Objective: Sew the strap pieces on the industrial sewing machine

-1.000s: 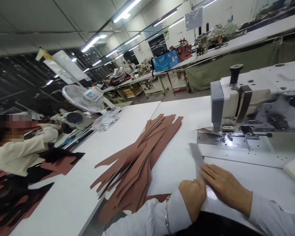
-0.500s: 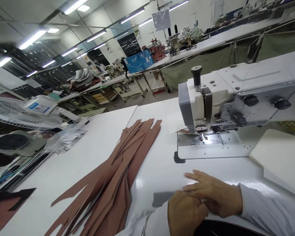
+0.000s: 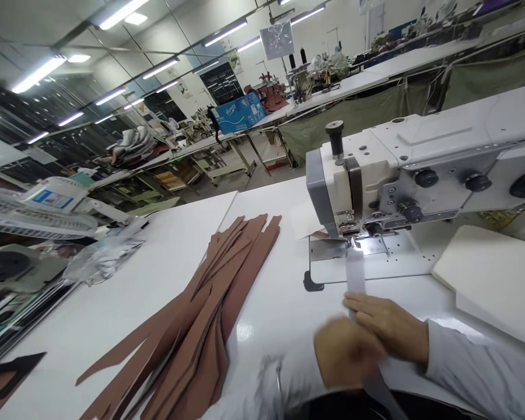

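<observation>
A grey strip (image 3: pixel 356 273) lies on the white table (image 3: pixel 166 274), running from under the needle of the sewing machine (image 3: pixel 402 175) back toward me. My right hand (image 3: pixel 391 324) lies on the strip, fingers stretched flat and pressing it down. My left hand (image 3: pixel 345 353) sits just beside it, curled and blurred by motion; I cannot make out what its fingers hold. A pile of long brown leather-like strips (image 3: pixel 201 326) lies fanned out to the left of my hands.
A white foam block (image 3: pixel 494 280) rests to the right of the machine. A fan (image 3: pixel 39 213) and a crumpled plastic bag (image 3: pixel 100 256) stand at the left. Further tables, a blue box (image 3: pixel 238 111) and other machines fill the background.
The grey strip has swung from lying sideways under my hands to pointing up to the machine's needle. My view has shifted slightly left and closer.
</observation>
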